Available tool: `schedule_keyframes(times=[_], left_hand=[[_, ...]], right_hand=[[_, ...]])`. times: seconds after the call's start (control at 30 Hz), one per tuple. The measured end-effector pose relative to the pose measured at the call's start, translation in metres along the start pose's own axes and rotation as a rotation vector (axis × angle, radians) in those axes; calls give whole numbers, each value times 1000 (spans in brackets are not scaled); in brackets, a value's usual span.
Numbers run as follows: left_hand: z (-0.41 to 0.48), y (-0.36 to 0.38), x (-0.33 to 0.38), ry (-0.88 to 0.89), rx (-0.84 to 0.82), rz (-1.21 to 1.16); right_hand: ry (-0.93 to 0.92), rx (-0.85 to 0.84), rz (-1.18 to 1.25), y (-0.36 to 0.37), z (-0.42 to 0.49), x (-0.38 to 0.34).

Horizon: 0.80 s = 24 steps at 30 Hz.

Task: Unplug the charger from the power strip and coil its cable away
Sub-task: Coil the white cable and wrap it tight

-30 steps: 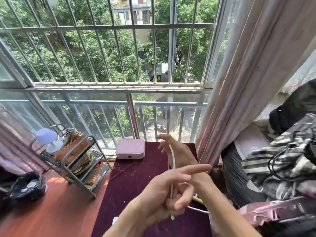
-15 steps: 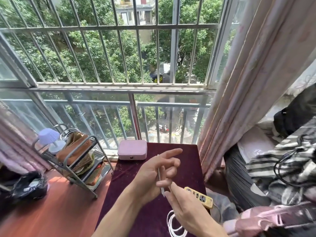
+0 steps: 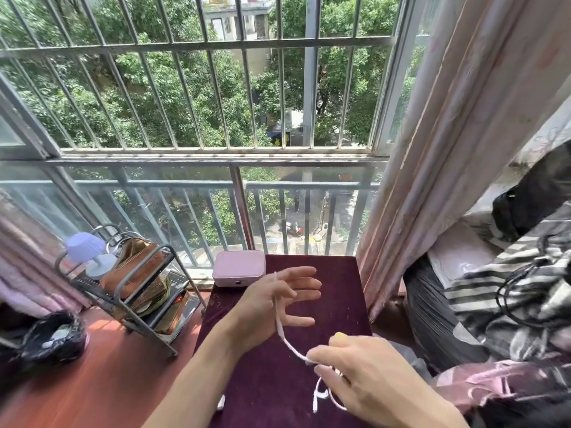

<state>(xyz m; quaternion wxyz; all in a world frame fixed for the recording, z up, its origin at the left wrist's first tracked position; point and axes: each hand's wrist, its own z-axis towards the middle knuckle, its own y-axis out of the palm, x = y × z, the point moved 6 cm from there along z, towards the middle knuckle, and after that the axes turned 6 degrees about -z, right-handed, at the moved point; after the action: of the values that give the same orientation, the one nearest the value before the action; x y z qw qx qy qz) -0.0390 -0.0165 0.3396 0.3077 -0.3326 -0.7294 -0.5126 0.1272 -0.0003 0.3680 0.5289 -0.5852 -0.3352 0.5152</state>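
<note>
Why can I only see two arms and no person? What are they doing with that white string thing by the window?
The camera sits on the person's head and looks forward and down, so you see only their own arms, as if through their eyes. There is no robot here. The white string is a charger cable. The left hand is spread open with the cable running along it, and the right hand pinches the cable lower down, with more loops hanging under it. It looks like winding the cable up. Below the hands is a dark purple table with a small pink box at its far edge. To the left stands a metal rack with a little lilac lamp.
</note>
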Motion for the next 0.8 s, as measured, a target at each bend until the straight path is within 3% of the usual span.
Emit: schedule_keyframes(times=[0.13,0.23,0.33,0.6,0.8], left_hand=[[-6,2,4,-80,-84,79],[-11,14,-1,-137,-186,141],[-17,31,-13,-165,-256,165],[-29,60,-32,-241,-312,29],[-35,77,-36,-293,-447,-292]], right_hand=[[-73,329,-14,-36,7,0],[-68,414,141,-54,15,10],[6,343,358,-59,24,25],[54,198,633,-61,43,44],[122,262,903,-49,49,57]])
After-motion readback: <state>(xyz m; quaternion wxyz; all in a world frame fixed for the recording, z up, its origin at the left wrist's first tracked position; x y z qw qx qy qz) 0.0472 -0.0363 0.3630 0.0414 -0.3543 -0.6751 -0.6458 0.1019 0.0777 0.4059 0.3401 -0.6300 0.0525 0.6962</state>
